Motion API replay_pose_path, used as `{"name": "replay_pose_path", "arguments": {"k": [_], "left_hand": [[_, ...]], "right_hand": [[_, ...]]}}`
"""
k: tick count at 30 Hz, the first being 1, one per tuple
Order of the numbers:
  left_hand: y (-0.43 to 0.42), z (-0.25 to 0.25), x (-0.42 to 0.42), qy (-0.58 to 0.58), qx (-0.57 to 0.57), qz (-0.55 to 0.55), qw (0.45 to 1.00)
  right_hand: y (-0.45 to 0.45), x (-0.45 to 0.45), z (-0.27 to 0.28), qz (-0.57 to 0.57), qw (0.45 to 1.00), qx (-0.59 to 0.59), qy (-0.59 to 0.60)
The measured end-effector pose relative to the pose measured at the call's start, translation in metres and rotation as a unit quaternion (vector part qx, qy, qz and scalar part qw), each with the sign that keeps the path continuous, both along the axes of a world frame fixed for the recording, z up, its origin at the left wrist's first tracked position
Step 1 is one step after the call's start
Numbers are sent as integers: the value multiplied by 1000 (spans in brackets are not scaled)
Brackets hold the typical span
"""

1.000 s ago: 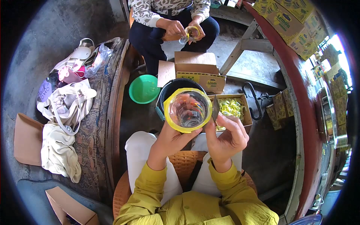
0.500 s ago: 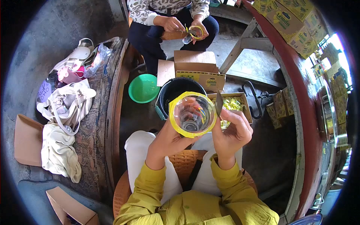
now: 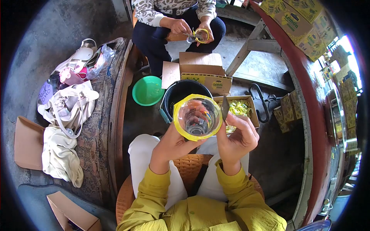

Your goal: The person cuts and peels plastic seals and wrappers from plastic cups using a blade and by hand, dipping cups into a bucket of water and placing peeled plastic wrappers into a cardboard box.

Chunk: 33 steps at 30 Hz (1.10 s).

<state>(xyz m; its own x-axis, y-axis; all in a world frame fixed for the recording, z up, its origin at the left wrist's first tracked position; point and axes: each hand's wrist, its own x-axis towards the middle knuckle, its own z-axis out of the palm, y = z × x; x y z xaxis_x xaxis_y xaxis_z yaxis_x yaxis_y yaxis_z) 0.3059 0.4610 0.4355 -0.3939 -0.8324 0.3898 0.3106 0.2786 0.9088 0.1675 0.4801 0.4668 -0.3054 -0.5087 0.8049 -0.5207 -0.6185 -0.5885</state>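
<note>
Green plastic makes the basin (image 3: pixel 148 91) at left, then the left hand (image 3: pixel 173 143) wraps around a clear cup (image 3: pixel 196 128) with a yellow rim (image 3: pixel 177 120), held in front of the bucket (image 3: pixel 181 91). The cup looks light, slippery and easy to squash, so a soft hold near the stiffer rim seems best. Beside it, the right hand (image 3: pixel 240 133) pinches a thin blade (image 3: pixel 225 107).

A bench (image 3: pixel 101 154) with a patterned cover stands at left. It carries a clear plastic bag (image 3: pixel 103 61), a pink pouch (image 3: pixel 71 76), a purple sign (image 3: pixel 46 93), a white bag (image 3: pixel 75 103) with a strap, and a cream cloth (image 3: pixel 61 154). A green basin (image 3: pixel 148 91) rests on the floor, right of the bench. Printed lemon cartons (image 3: pixel 295 23) lie at upper right. An open cardboard box (image 3: pixel 69 211) is at lower left.
</note>
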Motion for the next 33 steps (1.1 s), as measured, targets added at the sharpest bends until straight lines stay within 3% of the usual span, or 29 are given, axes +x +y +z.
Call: {"name": "replay_pose_path", "arguments": {"k": [9,12,15,18,33], "left_hand": [[3,6,3,8,4,-37,999],[5,11,-2,91,59,-46,993],[8,13,3,79,174,-72,979],[0,2,2,101,48,-62,992],[4,4,1,51,33,-36,998]], "right_hand": [[-4,-4,-2,29,999,-3,-30],[-2,-4,-2,27,999,-3,-39],[1,-4,-2,33,999,-7,-33],[3,-2,-1,44,998,-12,-32],[2,0,-3,11,1000,-5,-6]]}}
